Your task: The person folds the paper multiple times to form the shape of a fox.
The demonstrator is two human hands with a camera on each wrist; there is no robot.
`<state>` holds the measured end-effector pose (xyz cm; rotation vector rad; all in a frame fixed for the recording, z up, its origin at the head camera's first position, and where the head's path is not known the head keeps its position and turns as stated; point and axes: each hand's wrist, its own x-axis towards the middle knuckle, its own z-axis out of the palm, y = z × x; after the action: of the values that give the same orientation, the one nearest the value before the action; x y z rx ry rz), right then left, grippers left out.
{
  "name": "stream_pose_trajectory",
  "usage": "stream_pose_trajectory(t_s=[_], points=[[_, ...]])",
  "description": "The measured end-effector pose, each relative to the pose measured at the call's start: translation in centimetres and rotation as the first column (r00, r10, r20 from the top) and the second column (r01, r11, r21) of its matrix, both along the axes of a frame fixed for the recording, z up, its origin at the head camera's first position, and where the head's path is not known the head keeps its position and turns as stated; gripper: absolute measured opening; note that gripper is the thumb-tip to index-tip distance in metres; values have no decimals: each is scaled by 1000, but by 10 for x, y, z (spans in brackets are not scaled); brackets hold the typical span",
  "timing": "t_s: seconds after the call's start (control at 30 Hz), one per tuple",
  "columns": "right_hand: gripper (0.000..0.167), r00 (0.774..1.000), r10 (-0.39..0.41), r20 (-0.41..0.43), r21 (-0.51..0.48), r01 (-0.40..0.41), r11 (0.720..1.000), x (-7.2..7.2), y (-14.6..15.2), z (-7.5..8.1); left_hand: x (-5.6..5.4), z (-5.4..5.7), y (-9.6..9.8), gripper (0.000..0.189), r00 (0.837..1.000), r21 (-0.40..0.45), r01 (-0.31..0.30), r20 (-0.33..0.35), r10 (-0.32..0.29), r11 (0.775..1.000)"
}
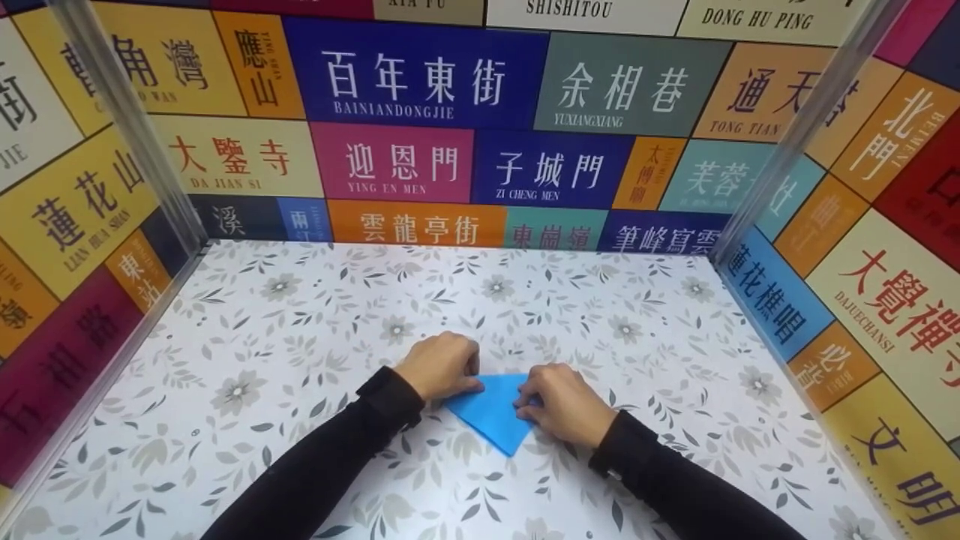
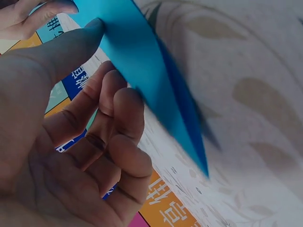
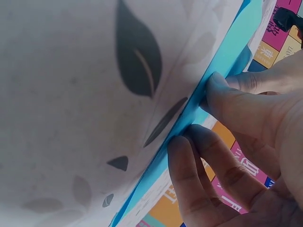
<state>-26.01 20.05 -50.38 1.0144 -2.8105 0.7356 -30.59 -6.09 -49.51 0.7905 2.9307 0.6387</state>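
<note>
A blue sheet of folded paper (image 1: 496, 417) lies on the patterned surface, its corner toward me. My left hand (image 1: 444, 365) is at its far left edge. In the left wrist view the left thumb (image 2: 78, 47) lies on top of the paper (image 2: 142, 66), with the curled fingers along its edge, pinching it. My right hand (image 1: 568, 403) pinches the paper's right side. In the right wrist view the right thumb (image 3: 236, 99) and fingertips (image 3: 182, 151) meet on the blue paper (image 3: 227, 56). The layers stand slightly apart near the corner in the left wrist view.
The white tabletop (image 1: 300, 367) has a grey leaf and flower print. Upright panels with coloured street-name blocks stand at the back (image 1: 420, 82), left (image 1: 67, 225) and right (image 1: 885, 285), joined by clear corner strips (image 1: 150, 150).
</note>
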Motion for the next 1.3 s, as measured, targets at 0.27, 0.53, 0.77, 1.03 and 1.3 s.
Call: stream_pose_trajectory(t_s=[0.27, 0.53, 0.77, 1.03, 1.3], points=[[11, 999, 12, -43, -5, -12, 1000, 1, 0, 0, 0, -1, 2, 25, 998, 19, 28, -52, -27, 999], [11, 1000, 29, -11, -26, -30, 999, 1, 1, 1, 1, -2, 3, 25, 998, 45, 33, -48, -31, 998], [10, 1000, 29, 4, -21, -29, 999, -2, 1, 1, 2, 0, 3, 20, 998, 61, 47, -50, -44, 997], [8, 1000, 5, 13, -54, -5, 999, -5, 1, 5, 3, 7, -3, 17, 996, 91, 47, -75, -40, 995], [8, 996, -2, -93, -121, -10, 993, -14, 6, 27, 2, 23, -10, 18, 996, 151, 26, -91, -12, 988]])
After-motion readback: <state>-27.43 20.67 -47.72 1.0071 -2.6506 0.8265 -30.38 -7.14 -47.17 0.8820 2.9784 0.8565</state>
